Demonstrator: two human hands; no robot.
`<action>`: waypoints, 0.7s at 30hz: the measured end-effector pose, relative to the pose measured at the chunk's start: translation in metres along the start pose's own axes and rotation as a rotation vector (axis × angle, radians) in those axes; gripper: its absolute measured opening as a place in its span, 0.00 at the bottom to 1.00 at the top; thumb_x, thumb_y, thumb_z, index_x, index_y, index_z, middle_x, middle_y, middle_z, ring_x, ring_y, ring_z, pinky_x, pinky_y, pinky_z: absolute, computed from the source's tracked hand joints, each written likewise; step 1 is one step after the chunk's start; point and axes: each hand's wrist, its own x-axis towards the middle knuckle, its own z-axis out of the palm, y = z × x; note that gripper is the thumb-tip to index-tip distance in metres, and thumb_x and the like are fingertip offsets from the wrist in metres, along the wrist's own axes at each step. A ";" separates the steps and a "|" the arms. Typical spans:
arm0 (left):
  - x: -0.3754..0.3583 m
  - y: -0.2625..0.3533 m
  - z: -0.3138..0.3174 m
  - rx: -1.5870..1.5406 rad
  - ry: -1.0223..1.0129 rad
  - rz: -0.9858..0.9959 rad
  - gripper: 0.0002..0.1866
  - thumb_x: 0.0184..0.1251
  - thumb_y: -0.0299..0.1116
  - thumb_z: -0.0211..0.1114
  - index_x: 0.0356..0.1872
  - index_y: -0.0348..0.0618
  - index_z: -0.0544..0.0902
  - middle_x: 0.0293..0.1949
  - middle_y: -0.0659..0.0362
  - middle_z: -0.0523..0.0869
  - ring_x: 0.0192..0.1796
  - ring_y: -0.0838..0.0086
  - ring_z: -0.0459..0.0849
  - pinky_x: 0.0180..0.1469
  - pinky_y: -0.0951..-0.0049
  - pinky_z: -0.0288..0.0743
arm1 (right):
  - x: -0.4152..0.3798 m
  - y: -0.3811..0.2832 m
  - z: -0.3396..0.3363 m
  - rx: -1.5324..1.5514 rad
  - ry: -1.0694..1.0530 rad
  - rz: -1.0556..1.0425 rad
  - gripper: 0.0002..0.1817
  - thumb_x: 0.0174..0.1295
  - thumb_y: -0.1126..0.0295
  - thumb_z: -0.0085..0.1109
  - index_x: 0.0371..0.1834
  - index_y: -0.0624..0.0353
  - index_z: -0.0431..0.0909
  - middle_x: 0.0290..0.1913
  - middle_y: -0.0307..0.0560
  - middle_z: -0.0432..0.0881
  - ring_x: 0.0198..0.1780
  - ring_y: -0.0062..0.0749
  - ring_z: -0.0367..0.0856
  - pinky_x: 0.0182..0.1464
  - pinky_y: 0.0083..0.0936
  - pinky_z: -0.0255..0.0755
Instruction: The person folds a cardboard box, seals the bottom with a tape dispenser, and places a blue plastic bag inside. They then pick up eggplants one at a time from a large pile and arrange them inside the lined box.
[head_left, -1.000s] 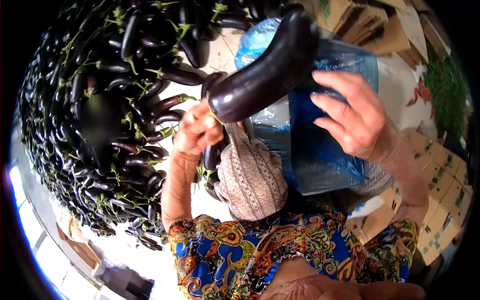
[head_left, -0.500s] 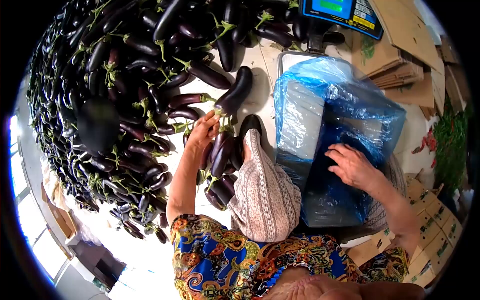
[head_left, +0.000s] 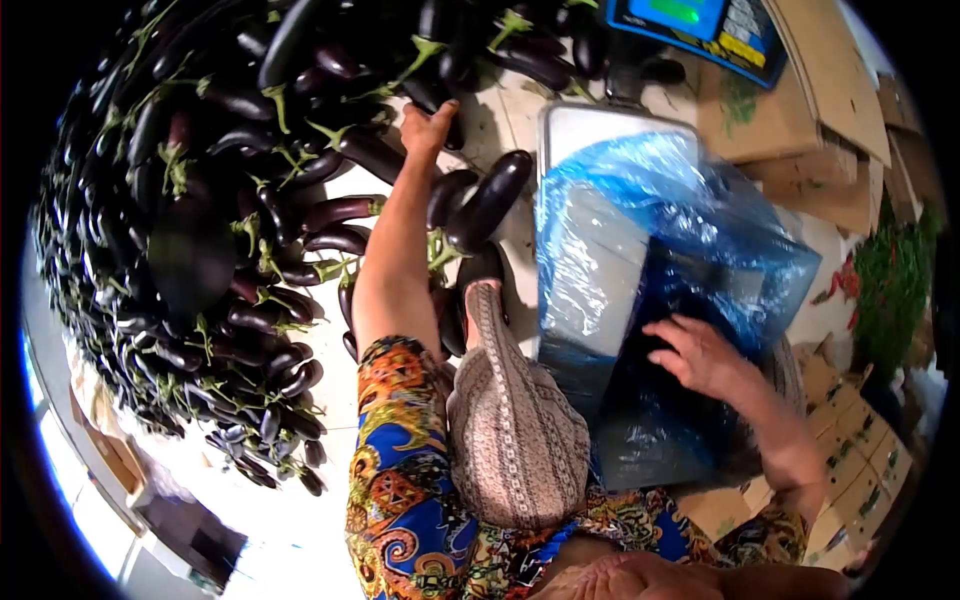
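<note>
My left hand (head_left: 428, 130) reaches out to the near edge of the eggplant pile, its fingers closed round the lower part of a dark eggplant (head_left: 427, 92) with a green stem. Closer to my foot lies a glossy eggplant (head_left: 492, 200), with another eggplant (head_left: 452, 198) beside it. My right hand (head_left: 700, 355) is over the open blue plastic bag (head_left: 775, 245), fingers apart and slightly bent, with nothing held. The bag lines a box; its dark inside is hard to make out.
The eggplant pile (head_left: 240, 240) spreads across the floor at left. A scale platform (head_left: 620, 128) lies under the bag, below a blue scale display (head_left: 690, 25). Flattened cardboard (head_left: 765, 115), green and red peppers (head_left: 885, 290) and cardboard boxes (head_left: 850, 450) are at right.
My left hand has let go of the glossy eggplant near my foot and moved forward to another at the pile. My right hand stays over the bag.
</note>
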 end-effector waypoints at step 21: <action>-0.283 0.144 -0.134 -0.511 -1.062 0.658 0.35 0.65 0.44 0.68 0.69 0.41 0.67 0.42 0.51 0.87 0.43 0.70 0.86 0.48 0.72 0.77 | -0.072 -0.029 -0.044 0.822 0.437 -0.431 0.33 0.57 0.60 0.67 0.63 0.63 0.66 0.47 0.44 0.76 0.49 0.28 0.76 0.55 0.25 0.72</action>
